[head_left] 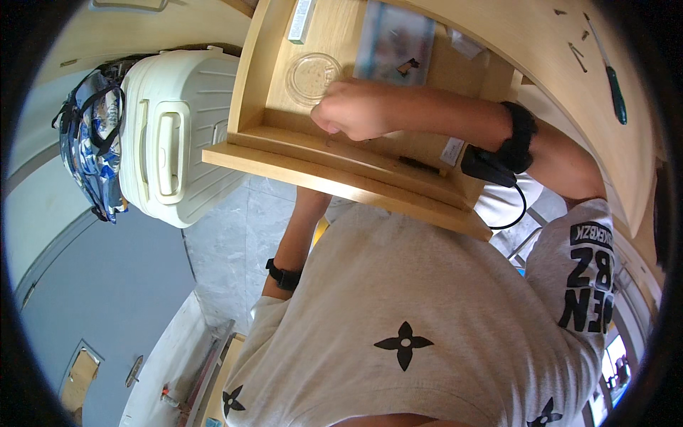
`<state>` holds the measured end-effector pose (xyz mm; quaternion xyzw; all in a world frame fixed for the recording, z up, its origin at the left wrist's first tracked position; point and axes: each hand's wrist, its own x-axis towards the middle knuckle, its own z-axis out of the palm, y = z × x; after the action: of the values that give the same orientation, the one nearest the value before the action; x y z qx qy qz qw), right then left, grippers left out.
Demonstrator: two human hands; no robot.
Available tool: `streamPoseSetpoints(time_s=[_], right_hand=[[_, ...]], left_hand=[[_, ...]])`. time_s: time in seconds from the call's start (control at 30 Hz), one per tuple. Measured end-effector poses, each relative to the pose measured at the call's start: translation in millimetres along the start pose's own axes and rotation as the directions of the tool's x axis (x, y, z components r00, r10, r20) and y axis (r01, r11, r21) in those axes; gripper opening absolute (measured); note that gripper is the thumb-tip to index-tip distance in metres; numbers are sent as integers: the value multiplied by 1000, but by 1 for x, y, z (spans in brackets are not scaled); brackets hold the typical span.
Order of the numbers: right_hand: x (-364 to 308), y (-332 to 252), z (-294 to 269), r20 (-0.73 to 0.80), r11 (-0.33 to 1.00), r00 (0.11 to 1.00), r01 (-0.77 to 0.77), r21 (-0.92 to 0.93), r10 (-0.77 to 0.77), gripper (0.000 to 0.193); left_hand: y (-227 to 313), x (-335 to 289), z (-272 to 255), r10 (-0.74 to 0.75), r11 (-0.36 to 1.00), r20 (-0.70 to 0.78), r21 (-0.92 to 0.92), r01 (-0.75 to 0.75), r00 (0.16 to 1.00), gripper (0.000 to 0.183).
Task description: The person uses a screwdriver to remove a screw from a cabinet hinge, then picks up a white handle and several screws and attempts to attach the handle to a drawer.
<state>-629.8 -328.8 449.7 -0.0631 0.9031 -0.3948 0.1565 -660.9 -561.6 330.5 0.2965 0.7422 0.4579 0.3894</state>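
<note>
The drawer [348,176] is pale, yellowish wood with visible grain, pulled open, its front panel facing the person and slanting down toward the right of the view; the clear round container [298,87] lies flat on the drawer's bottom in its left part, near the left side wall; it is see-through, with ringed edges and the wood showing through it; its lower right edge is hidden, and whether it is a tub or only a lid cannot be told.
</note>
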Motion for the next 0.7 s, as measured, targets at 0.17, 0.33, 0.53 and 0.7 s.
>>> streamPoseSetpoints(time_s=[0.17,0.33,0.53,0.7], right_hand=[[-5,2,0,-31,995,997,74,60,-72,10],[-6,4,6,-129,994,989,84,74,-74,10],[1,8,5,7,955,994,-107,277,110,11],[0,1,9,-64,981,989,-123,149,134,13]], left_hand=[[-2,-2,-1,14,998,6,59,-14,1000,30],[0,-3,-2,24,995,20,97,-26,999,29],[0,-3,-2,33,992,41,123,-38,999,28],[4,-9,2,-79,991,-2,-111,78,997,27]])
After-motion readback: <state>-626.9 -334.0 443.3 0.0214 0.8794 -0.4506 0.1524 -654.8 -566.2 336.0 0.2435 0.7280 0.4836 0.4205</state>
